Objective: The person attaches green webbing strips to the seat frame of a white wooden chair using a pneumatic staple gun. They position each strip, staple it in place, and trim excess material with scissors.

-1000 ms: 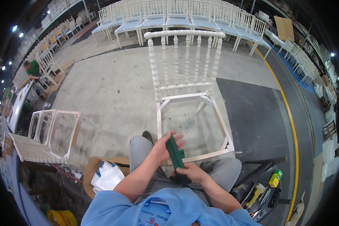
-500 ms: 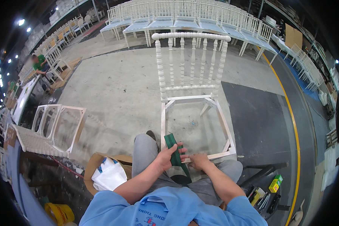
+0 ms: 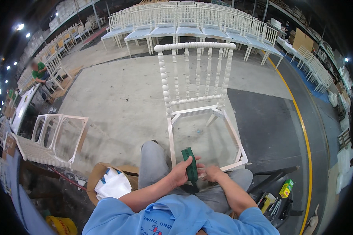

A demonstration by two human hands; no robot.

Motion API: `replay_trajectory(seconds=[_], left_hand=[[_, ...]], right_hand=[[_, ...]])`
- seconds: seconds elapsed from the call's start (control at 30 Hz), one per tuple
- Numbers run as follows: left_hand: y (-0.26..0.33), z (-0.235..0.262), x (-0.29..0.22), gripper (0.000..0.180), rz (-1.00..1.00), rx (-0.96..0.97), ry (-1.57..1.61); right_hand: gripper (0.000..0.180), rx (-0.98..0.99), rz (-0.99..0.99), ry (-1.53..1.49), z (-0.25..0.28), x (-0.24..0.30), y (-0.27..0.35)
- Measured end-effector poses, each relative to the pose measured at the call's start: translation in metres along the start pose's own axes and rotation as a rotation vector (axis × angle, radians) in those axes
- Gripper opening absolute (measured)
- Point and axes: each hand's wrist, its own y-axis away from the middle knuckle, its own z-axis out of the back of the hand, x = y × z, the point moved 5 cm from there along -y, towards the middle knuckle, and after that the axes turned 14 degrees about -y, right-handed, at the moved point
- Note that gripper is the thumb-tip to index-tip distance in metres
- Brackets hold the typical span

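My left hand is closed around a dark green, flat rectangular block, its thumb across the face and its fingertips showing at the right side. The lower end of the block is dark, near my lap. My right hand is beside it at the chair's front rail, its fingers bent and blurred; whether they hold anything is hidden. In front of me stands a white chair with turned back spindles and an open seat frame. Its near edge sits between my knees.
A cardboard box with white sheeting is at my left, near another chair frame. Tools and a green-yellow box lie at my right. Rows of white chairs stand far off. A person in green sits at far left.
The green block has turned more upright and now appears shorter, moving slightly right with my left hand. My right hand has shifted a little. The whole view has tilted slightly.
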Motion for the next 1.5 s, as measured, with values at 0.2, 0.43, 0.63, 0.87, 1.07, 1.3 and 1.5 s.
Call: replay_trajectory(seconds=[0.2,0.43,0.63,0.87,1.07,1.3,1.5], left_hand=[[0.0,-0.01,-0.011,0.052,-0.104,0.018,-0.07],[0.008,-0.03,-0.008,0.047,-0.084,-0.007,-0.387],[0.045,-0.038,-0.037,0.036,-0.265,-0.259,-0.479],[0.053,-0.037,-0.071,0.014,-0.34,-0.343,-0.343],[0.04,-0.023,-0.072,0.011,-0.282,-0.3,-0.192],[0.036,-0.012,-0.082,0.012,-0.296,-0.301,-0.361],[0.04,-0.017,-0.094,0.021,-0.527,-0.389,-0.52]], right_hand=[[0.052,-0.249,0.048,-0.854,0.041,-0.006,0.012],[0.023,-0.255,0.346,-1.81,0.095,0.053,0.05],[0.013,-0.569,0.542,-1.72,0.111,0.079,0.085],[0.01,-0.838,0.624,-1.579,0.114,0.095,0.111],[0.019,-1.078,0.691,-1.089,0.13,0.107,0.124],[0.021,-1.081,0.679,-0.895,0.144,0.115,0.118],[0.02,-1.121,0.654,-0.806,0.15,0.115,0.11]])
